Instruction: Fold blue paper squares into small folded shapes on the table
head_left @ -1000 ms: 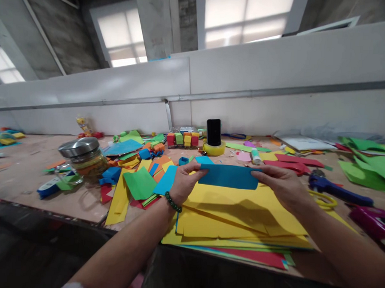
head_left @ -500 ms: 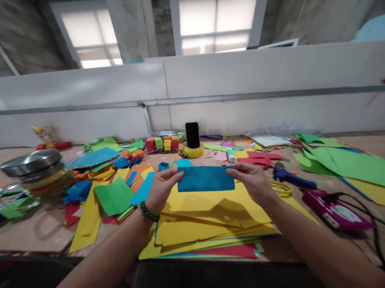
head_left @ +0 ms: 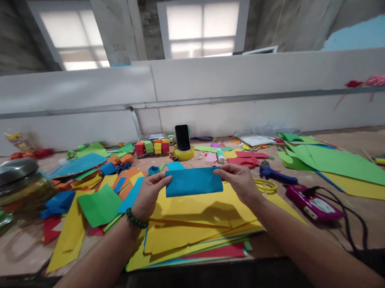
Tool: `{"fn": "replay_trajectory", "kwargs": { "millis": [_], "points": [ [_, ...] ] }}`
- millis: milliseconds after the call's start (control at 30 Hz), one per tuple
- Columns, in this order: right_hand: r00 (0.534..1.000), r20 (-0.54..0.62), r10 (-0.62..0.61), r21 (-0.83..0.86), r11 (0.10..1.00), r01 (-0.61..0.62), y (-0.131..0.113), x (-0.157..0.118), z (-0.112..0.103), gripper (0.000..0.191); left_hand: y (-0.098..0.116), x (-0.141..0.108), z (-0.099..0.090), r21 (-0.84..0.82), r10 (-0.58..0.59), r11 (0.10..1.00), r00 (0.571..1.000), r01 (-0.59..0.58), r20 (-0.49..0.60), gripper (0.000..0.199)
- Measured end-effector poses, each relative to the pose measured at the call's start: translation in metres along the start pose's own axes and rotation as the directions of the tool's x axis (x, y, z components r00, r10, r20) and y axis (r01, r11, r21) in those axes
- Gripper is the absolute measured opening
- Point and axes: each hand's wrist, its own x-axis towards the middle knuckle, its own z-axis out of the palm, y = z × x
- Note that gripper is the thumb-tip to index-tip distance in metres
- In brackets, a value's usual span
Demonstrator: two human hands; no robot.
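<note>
A rectangular blue paper [head_left: 194,182] is stretched between both hands, above a stack of yellow sheets [head_left: 187,240]. My left hand [head_left: 149,193] pinches its left end between thumb and fingers; a green bead bracelet circles that wrist. The upper right corner is pinched by my right hand [head_left: 240,181]. Under the yellow sheets, edges of green, blue and red paper show. A green sheet [head_left: 99,204] and another blue piece [head_left: 132,195] lie to the left of the stack.
A glass jar [head_left: 16,186] with a metal lid stands at left. Behind the hands are a phone [head_left: 182,137] on a yellow tape roll [head_left: 184,153] and small coloured paper blocks [head_left: 152,147]. Rightward lie a blue-handled tool [head_left: 278,174], a magenta device [head_left: 314,205] with black cables, and green sheets [head_left: 346,164].
The camera view has turned slightly right, so everything appears farther left. The blue paper now looks a little more tilted, its right end higher. Both hands keep their hold.
</note>
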Motion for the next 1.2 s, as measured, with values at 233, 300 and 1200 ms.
{"fn": "replay_trajectory", "kwargs": {
  "millis": [233,300,1200],
  "points": [
    [1.000,-0.002,0.009,0.045,0.999,-0.009,0.002,0.000,0.000,0.034,0.001,-0.001,0.000,0.006,-0.010,1.000,1.000,0.010,0.019,0.032],
    [1.000,0.000,0.014,0.060,0.998,-0.014,0.001,0.000,0.000,0.033,0.000,-0.001,-0.001,0.007,-0.006,1.000,1.000,0.006,0.017,0.031],
    [0.955,0.229,0.188,-0.697,0.716,0.026,0.052,0.007,0.004,0.025,-0.019,-0.007,-0.010,0.878,0.010,0.009,0.878,-0.479,0.479,0.040]
  ]
}}
